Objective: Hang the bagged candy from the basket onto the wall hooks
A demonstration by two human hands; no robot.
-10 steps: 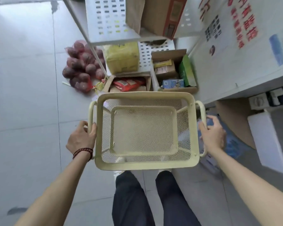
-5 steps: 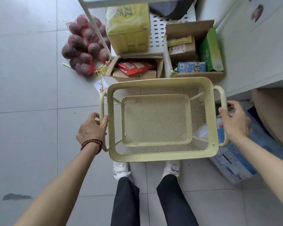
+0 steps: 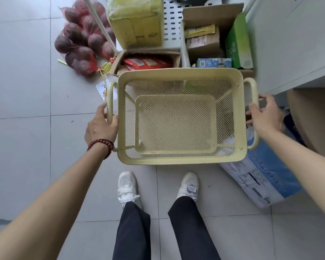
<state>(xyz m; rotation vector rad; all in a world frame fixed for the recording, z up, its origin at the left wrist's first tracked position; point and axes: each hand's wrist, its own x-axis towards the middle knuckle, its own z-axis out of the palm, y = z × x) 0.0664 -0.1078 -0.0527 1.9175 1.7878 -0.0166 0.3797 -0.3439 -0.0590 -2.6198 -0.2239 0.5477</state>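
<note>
The basket (image 3: 180, 117) has sunk lower towards the floor over the last second — the cartons behind it and the person's shoes now show. The left hand (image 3: 101, 126) is curled round its left handle, the right hand (image 3: 265, 115) closed on the right handle. Its mesh is bare, no bagged candy in view — so the hanging looks finished and the basket is likely being set down

The mesh basket (image 3: 180, 117) looks like matt cream-painted metal. Smooth grey floor tiles (image 3: 19, 76) shine faintly beside brown cardboard boxes (image 3: 203, 21).
</note>
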